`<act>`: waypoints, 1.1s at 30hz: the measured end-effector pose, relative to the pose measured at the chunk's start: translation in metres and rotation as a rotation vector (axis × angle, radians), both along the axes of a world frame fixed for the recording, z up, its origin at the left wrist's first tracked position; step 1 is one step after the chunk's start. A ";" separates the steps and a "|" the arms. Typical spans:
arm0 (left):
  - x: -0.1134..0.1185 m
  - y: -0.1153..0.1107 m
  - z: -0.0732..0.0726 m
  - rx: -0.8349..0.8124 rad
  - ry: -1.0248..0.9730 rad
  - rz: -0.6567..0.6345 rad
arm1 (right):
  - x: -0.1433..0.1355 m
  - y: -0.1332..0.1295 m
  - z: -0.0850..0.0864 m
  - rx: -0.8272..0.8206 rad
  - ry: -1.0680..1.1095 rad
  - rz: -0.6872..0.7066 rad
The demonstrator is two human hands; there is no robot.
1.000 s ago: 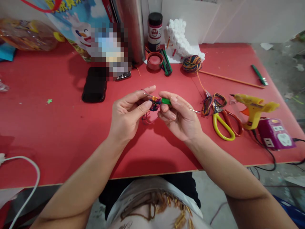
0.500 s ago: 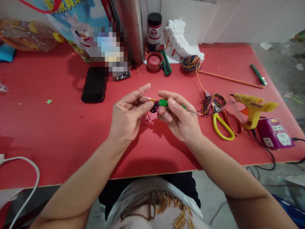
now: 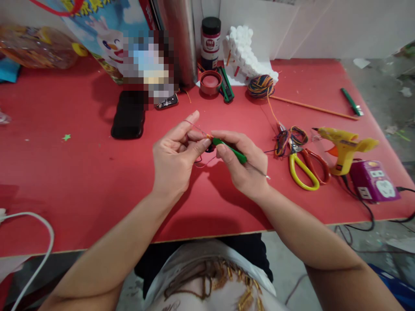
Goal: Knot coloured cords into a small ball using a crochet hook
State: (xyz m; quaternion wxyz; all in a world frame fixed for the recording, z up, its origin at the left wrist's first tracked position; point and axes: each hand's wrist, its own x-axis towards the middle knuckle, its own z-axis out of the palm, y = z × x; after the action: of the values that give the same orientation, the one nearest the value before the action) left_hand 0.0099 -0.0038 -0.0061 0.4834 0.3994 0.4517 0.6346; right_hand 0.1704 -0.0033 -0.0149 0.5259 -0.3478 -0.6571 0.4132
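The right hand [image 3: 248, 175] grips a hook [image 3: 231, 151], its green handle slanting across the fingers, a thin metal end jutting toward the wrist. The left hand [image 3: 173, 160] pinches the knit [image 3: 210, 148] above the table [image 3: 106, 194]: small, dark, orange at its top, mostly hidden by fingers. A thin strand [image 3: 196, 127] reaches the left forefinger. Right of both hands lie scissors [image 3: 304, 174] and tangled yarn [image 3: 282, 143].
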 end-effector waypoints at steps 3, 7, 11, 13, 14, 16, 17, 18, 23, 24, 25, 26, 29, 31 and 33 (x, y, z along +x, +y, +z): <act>-0.001 0.001 -0.001 -0.029 -0.076 -0.084 | -0.003 -0.010 0.000 0.053 -0.072 -0.087; -0.010 0.007 0.004 -0.069 -0.162 -0.237 | -0.001 -0.013 0.002 -0.015 -0.016 -0.032; -0.020 0.012 0.012 -0.083 -0.179 -0.306 | 0.005 -0.006 0.005 -0.041 0.023 0.029; -0.023 0.014 0.015 -0.071 -0.158 -0.299 | 0.006 -0.003 0.006 -0.034 0.058 0.049; -0.024 0.014 0.017 -0.063 -0.147 -0.288 | 0.006 -0.002 0.006 -0.037 0.080 0.057; -0.026 0.014 0.019 -0.048 -0.125 -0.261 | 0.006 -0.001 0.007 -0.050 0.132 0.060; -0.026 0.014 0.021 -0.042 -0.114 -0.247 | 0.006 -0.001 0.007 -0.059 0.154 0.059; -0.027 0.014 0.022 -0.037 -0.102 -0.233 | 0.006 -0.002 0.008 -0.063 0.171 0.056; -0.029 0.014 0.026 -0.025 -0.048 -0.205 | 0.005 -0.002 0.014 -0.079 0.194 0.026; -0.030 0.014 0.026 -0.024 -0.042 -0.206 | 0.006 -0.002 0.016 -0.078 0.192 0.027; -0.030 0.015 0.026 -0.023 -0.038 -0.207 | 0.007 -0.001 0.017 -0.077 0.187 0.027; -0.031 0.015 0.026 -0.023 -0.034 -0.208 | 0.008 -0.001 0.018 -0.079 0.176 0.025; -0.032 0.015 0.026 -0.024 -0.031 -0.210 | 0.013 0.001 0.021 -0.099 0.137 0.007; -0.032 0.015 0.026 -0.026 -0.031 -0.210 | 0.015 0.001 0.023 -0.107 0.123 0.013; -0.033 0.014 0.026 -0.025 -0.032 -0.215 | 0.018 0.002 0.025 -0.108 0.120 0.019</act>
State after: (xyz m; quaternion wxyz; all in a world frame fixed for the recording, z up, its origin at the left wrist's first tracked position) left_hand -0.0228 0.0106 0.0197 0.5609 0.4295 0.4062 0.5796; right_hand 0.1881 -0.0015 0.0102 0.5410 -0.3440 -0.6045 0.4729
